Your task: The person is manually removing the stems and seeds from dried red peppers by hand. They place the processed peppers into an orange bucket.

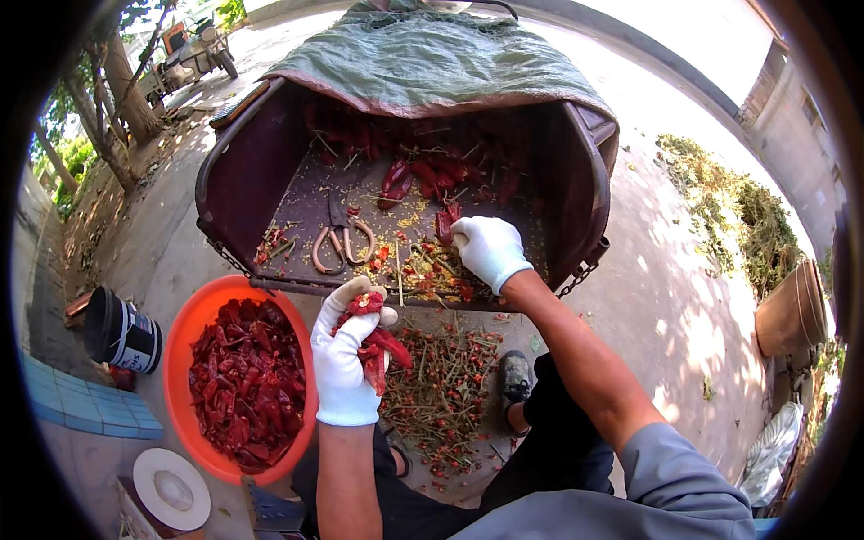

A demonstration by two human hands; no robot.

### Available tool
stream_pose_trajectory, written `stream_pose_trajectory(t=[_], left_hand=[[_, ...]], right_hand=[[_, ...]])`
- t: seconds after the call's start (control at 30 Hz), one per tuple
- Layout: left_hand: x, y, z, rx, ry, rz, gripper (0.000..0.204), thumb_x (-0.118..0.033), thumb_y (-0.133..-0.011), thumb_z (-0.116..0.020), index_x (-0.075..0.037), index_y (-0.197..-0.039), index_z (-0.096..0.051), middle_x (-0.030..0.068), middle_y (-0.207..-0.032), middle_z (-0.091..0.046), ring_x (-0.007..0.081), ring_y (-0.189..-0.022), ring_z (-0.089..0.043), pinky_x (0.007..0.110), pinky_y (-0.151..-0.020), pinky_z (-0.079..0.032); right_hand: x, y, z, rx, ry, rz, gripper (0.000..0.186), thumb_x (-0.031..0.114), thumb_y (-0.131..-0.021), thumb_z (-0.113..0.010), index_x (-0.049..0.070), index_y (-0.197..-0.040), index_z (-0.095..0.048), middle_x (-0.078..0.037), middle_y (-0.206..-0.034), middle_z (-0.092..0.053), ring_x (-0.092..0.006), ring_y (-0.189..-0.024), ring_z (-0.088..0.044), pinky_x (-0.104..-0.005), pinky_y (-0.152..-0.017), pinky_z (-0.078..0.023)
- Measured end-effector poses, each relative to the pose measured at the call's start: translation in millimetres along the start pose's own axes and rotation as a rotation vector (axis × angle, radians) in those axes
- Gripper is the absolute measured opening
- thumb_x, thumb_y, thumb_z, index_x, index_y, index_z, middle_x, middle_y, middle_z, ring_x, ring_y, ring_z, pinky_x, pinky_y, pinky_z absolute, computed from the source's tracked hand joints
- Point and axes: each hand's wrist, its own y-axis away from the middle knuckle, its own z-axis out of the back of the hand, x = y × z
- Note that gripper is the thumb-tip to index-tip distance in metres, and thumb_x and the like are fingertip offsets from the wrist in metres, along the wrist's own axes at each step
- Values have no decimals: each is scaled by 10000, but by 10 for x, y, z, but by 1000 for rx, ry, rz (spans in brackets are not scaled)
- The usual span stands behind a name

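Observation:
White gloves cover both my hands. My left hand is closed around several dried red chili peppers, above the ground between the tub and the cart. My right hand reaches into the dark red cart bed, its fingers pinched on a dried red chili pepper. Farther in lies a heap of red chili peppers, partly hidden in shadow. Scissors with wide handles rest on the bed, left of my right hand. Yellow seeds and stem bits are strewn around them.
An orange tub of red peppers stands at the left. Cut stems are piled on the ground by my feet. A green woven sheet covers the cart's far part. A black bucket is at far left, a brown pot at right.

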Motion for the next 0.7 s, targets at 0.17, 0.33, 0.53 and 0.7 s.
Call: stream_pose_trajectory(t=[0.17,0.33,0.53,0.7], left_hand=[[-19,-3,31,47,23,18,230,78,-874,-587,0,-1080,-654,116,-1013,-700,194,-835,-698,288,-741,-576],[8,4,100,61,4,9,241,75,-883,-578,-26,-1089,-652,146,-1089,-679,190,-849,-699,236,-515,-521],[38,8,91,44,-73,14,241,84,-874,-586,-44,-1069,-650,147,-1115,-673,217,-844,-700,230,-472,-493],[-3,28,31,3,-116,10,220,81,-842,-607,-8,-1040,-640,122,-1018,-680,198,-810,-693,278,-683,-549]], right_hand=[[-200,-49,39,-199,-5,-55,205,240,-905,-600,192,-1059,-726,-119,-907,-721,-331,-835,-700,-459,-712,-546],[57,-54,-61,-41,99,32,292,339,-894,-663,160,-1124,-673,-139,-940,-692,-322,-860,-690,-458,-708,-539],[-19,-150,-214,-21,190,-4,238,336,-829,-734,147,-970,-699,-127,-881,-697,-314,-844,-698,-456,-707,-540],[27,-91,-94,-118,21,-34,209,296,-824,-751,150,-974,-745,-101,-894,-726,-287,-817,-708,-403,-714,-553]])
